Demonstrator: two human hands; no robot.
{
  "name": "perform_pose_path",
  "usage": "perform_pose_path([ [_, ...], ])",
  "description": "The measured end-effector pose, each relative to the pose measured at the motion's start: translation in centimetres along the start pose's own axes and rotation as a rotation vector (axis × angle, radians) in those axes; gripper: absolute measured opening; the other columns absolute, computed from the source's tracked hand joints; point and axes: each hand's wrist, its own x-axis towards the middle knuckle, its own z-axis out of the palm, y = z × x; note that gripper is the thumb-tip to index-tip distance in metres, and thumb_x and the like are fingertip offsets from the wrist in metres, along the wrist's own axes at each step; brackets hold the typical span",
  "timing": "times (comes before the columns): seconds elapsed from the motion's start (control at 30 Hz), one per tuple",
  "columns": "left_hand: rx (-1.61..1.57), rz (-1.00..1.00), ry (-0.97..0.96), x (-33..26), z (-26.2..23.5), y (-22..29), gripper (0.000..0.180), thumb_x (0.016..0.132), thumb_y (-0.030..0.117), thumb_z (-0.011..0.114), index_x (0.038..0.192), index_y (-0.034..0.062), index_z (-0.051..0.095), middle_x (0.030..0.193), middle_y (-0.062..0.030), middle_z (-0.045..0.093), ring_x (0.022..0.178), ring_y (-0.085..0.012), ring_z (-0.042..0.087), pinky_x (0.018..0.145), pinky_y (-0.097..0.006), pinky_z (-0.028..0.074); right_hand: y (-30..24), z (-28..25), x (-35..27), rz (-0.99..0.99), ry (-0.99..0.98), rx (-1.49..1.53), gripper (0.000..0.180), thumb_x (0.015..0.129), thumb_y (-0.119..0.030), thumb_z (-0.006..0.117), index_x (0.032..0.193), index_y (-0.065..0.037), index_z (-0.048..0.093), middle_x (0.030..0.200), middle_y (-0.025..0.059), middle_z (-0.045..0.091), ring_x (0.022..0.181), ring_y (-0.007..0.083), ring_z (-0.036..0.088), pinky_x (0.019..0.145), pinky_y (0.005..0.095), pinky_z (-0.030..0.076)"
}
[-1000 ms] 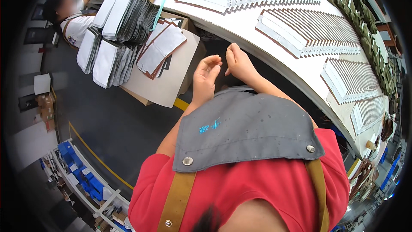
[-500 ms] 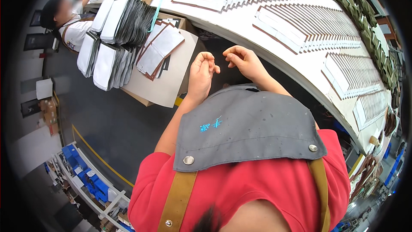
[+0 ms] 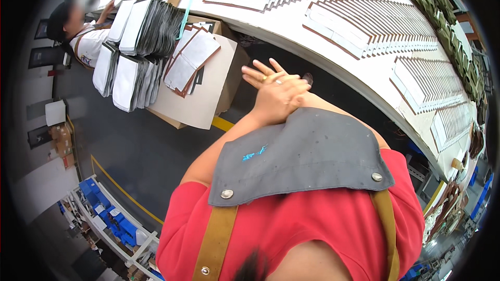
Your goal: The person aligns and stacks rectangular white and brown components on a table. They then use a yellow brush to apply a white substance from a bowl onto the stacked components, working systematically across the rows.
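My hands are together above the dark gap between the table and a stack of boards, in front of my grey apron (image 3: 302,151). My left hand (image 3: 281,96) lies across the back of my right hand, its fingers laid flat over it. My right hand (image 3: 259,74) sticks out from under it with fingers spread and straight, a yellow band on one of them. No tool or part shows in either hand. Nearest to them on the left is a pale board (image 3: 195,105) bearing loose brown-edged white panels (image 3: 192,62).
The long white table (image 3: 291,28) at right carries overlapping rows of brown-edged panels (image 3: 338,31). Stacked white and black panels (image 3: 133,75) stand at left, beside a person (image 3: 86,39). Olive pieces (image 3: 442,31) line the table's far right edge. A blue-bin rack (image 3: 112,224) is at lower left.
My hands were apart with curled fingers; they have come together, the left now over the right, whose fingers have straightened. The other person's raised arm has come down.
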Motion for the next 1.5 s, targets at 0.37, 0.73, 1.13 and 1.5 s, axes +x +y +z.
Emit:
perform_pose_path([
  [0.37,-1.903,-0.932,0.350,-0.4,1.0,-3.4,0.068,0.089,0.057,0.015,0.121,0.0072,0.048,0.121,-0.0121,0.052,0.118,-0.0259,0.043,0.099,-0.039,0.032,-4.0,-7.8,2.3,-0.273,0.557,0.415,0.049,0.069,-0.009,0.059,0.117,-0.010,0.051,0.121,0.0102,0.049,0.112,0.0282,0.045,0.090,0.0435,0.039],
  [0.73,-1.201,-0.780,0.482,2.6,-4.3,-3.3,0.016,0.083,-0.004,0.052,0.097,0.0027,0.051,0.091,-0.0049,0.052,0.086,-0.0122,0.052,0.081,-0.026,0.044,11.3,6.6,-14.9,0.635,-0.211,0.261,0.016,0.075,-0.011,0.051,0.081,-0.003,0.063,0.086,0.0171,0.063,0.085,0.0320,0.061,0.074,0.0397,0.049],
  [1.13,-0.854,-1.024,0.055,12.3,11.7,0.1,0.015,0.085,0.008,0.056,0.096,-0.0023,0.060,0.073,-0.0007,0.055,0.052,-0.0036,0.044,0.047,-0.017,0.035,25.2,-6.3,-17.3,1.046,0.040,0.751,0.031,0.083,-0.027,0.057,0.065,-0.002,0.053,0.056,0.0126,0.056,0.044,0.0241,0.056,0.051,0.0348,0.046],
  [1.5,-0.191,-0.908,-0.086,12.9,20.3,2.5,0.018,0.074,-0.005,0.056,0.091,0.0013,0.057,0.085,-0.0096,0.054,0.064,-0.0150,0.054,0.062,-0.026,0.046,39.6,-5.5,-8.7,0.529,0.237,0.377,0.015,0.082,-0.013,0.050,0.089,-0.002,0.058,0.093,0.0155,0.056,0.086,0.0318,0.056,0.076,0.0390,0.045],
])
